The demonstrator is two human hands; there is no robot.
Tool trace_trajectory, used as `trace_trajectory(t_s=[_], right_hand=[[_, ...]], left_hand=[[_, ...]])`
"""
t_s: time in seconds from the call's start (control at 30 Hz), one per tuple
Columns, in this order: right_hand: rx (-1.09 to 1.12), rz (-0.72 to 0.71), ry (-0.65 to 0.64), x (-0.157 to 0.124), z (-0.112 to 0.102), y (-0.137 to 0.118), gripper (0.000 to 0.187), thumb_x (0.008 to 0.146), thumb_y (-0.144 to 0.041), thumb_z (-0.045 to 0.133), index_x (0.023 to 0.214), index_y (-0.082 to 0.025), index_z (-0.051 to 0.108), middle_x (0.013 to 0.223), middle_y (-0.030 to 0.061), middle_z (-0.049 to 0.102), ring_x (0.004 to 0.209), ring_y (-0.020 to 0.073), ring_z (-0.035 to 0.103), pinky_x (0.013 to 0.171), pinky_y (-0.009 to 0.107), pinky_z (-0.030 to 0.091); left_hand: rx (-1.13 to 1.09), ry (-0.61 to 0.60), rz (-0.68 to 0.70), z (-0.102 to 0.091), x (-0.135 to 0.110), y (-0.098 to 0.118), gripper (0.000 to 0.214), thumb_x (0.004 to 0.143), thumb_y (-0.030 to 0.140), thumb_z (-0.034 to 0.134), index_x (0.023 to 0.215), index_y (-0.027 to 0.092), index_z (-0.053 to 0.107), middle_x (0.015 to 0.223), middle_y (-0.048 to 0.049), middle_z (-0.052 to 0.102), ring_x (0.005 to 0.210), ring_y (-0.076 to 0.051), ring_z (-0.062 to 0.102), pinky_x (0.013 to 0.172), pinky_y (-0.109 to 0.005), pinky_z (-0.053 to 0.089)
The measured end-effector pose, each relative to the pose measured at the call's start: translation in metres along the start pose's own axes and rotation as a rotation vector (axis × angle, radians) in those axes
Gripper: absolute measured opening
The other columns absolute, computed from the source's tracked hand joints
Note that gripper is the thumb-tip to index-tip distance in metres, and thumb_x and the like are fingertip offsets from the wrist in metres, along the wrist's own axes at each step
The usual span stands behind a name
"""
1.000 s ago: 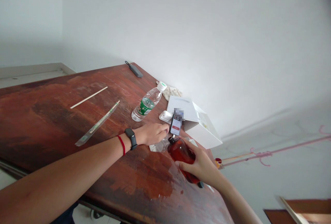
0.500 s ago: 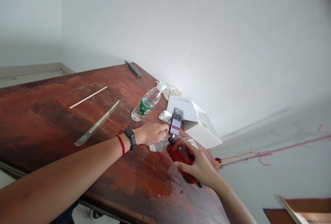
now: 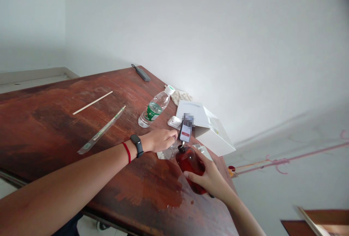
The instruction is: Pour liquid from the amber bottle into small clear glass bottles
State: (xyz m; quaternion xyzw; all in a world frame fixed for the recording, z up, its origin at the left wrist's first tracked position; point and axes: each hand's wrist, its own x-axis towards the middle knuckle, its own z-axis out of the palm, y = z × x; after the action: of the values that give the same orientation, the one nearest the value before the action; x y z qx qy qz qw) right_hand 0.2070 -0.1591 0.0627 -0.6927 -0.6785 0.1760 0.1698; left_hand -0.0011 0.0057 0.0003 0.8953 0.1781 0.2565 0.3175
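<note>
My right hand (image 3: 208, 176) is wrapped round an amber-brown bottle (image 3: 189, 167), which leans with its uncapped dark neck toward the left hand. My left hand (image 3: 163, 140), wearing a black band at the wrist, has its fingers closed on the top of a clear plastic container (image 3: 171, 151). The container's exact kind is hard to make out. Its upper part is hidden by the fingers, and the bottle's mouth is close beside it. A water bottle (image 3: 154, 110) with a green label and white cap stands behind the left hand.
A phone (image 3: 185, 132) and a white box (image 3: 215, 134) are behind the brown bottle, with a small white object (image 3: 174, 121) beside them. One bare stick (image 3: 92, 103) and wrapped chopsticks (image 3: 102, 130) lie left. Liquid (image 3: 166, 199) wets the wooden table (image 3: 131, 188). A grey pouch (image 3: 142, 74) rests at the far corner.
The brown bottle has tipped back very slightly, its neck a little more upright. Both hands keep their holds, and the other things on the table have not moved.
</note>
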Motion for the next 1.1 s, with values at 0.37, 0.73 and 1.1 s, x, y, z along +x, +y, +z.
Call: trace_trajectory(t_s=[0.37,0.73,1.1], right_hand=[[0.153,0.004,0.029,-0.002,0.023,0.025,0.09,0.08,-0.049,0.087,0.157,-0.025,0.048,0.154,0.0139,0.062,0.146,0.0389,0.055,0.124,0.058,0.041],[0.528,-0.093,0.417,0.004,0.06,0.051,0.088,0.078,-0.05,0.088,0.15,-0.022,0.047,0.149,0.0176,0.065,0.139,0.04,0.061,0.121,0.06,0.043],[0.752,-0.175,0.473,-0.007,0.076,0.042,0.088,0.072,-0.047,0.093,0.146,-0.024,0.051,0.147,0.0166,0.062,0.139,0.0381,0.059,0.121,0.056,0.043]], left_hand=[[-0.035,0.013,-0.042,0.0,0.0,-0.008,0.028,0.103,0.023,0.033,0.108,0.021,0.061,0.098,-0.0052,0.076,0.09,-0.025,0.071,0.078,-0.031,0.049],[-0.04,0.086,0.035,-0.003,0.0,-0.013,0.035,0.109,0.03,0.029,0.102,0.021,0.062,0.098,-0.0061,0.074,0.095,-0.023,0.069,0.088,-0.033,0.051],[-0.019,0.226,-0.049,-0.006,0.0,-0.021,0.046,0.112,0.044,0.026,0.108,0.019,0.064,0.102,-0.0085,0.074,0.1,-0.027,0.071,0.092,-0.038,0.051]])
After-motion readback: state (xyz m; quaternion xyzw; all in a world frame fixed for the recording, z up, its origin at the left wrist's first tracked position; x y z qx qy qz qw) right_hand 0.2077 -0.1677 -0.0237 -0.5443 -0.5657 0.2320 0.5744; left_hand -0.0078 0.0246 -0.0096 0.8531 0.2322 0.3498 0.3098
